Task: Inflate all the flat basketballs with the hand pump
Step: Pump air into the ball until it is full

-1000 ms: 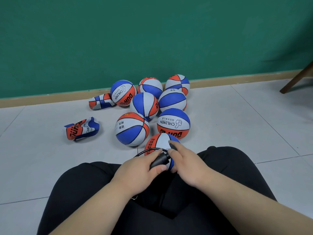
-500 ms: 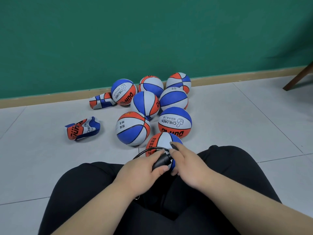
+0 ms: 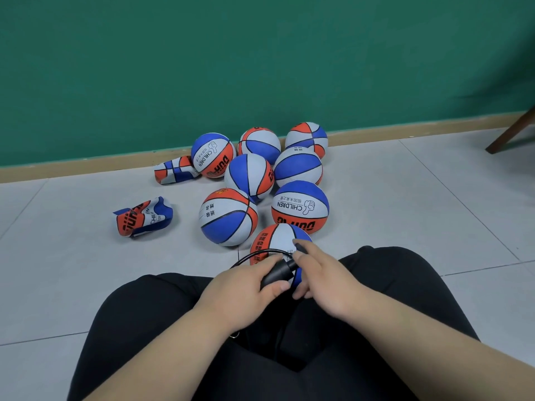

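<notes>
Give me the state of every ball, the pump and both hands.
Near ball: inflated, lying by the knees.
Balls behind: seven, all inflated.
Flat balls: two, crumpled, untouched.
Pump: gripped, hose looped out.
Left hand: grips the barrel.
Right hand: at the far end, grip unclear.

Grey tiled floor [image 3: 405, 204] carries 8 round basketballs [image 3: 228, 217] and 2 flat basketballs [image 3: 143, 217].

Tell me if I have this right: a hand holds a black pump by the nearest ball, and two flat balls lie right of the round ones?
Not quite: in the head view the nearer flat ball and the farther flat ball lie left of the round balls, not right. The left hand holds the black pump by the nearest ball.
</notes>
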